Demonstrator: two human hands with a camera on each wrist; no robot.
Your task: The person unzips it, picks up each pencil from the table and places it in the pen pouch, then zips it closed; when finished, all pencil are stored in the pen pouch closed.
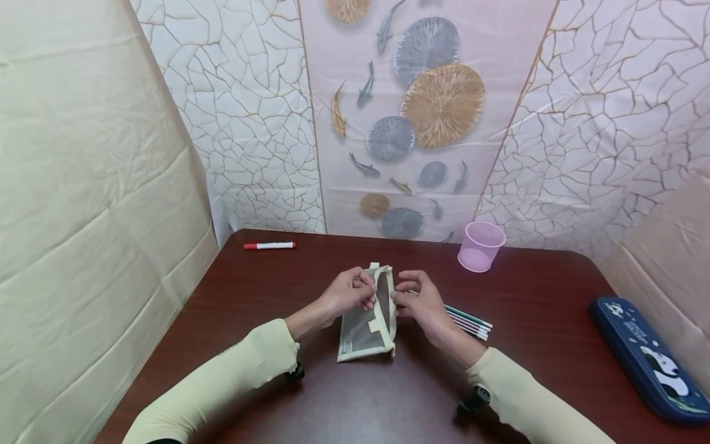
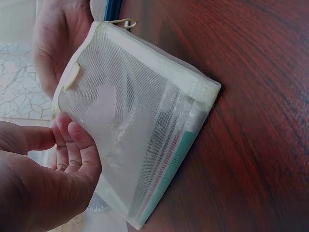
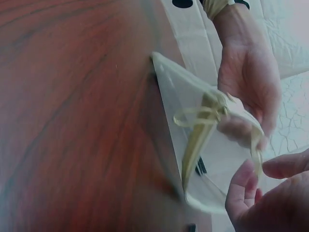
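A mesh pencil pouch point(image 1: 360, 333) with cream edging stands tilted on the table, its zipped mouth spread apart. My left hand point(image 1: 350, 291) pinches one side of the mouth between thumb and fingers. On the opposite edge, my right hand point(image 1: 423, 303) pinches the rim; its fingertips also show against the edging in the right wrist view. Several pencils point(image 1: 468, 322) lie on the table beside the pouch, partly hidden beneath the right hand. Through the mesh point(image 2: 111, 96) in the left wrist view, green and pink pencil-like stripes appear; I cannot tell whether they are inside or behind.
A red and white marker point(image 1: 270, 245) lies at the table's back left. Toward the back right stands a pink mesh cup point(image 1: 481, 246). A dark blue panda pencil case point(image 1: 646, 357) rests along the right edge. Patterned cloth point(image 1: 261, 123) hangs behind the table.
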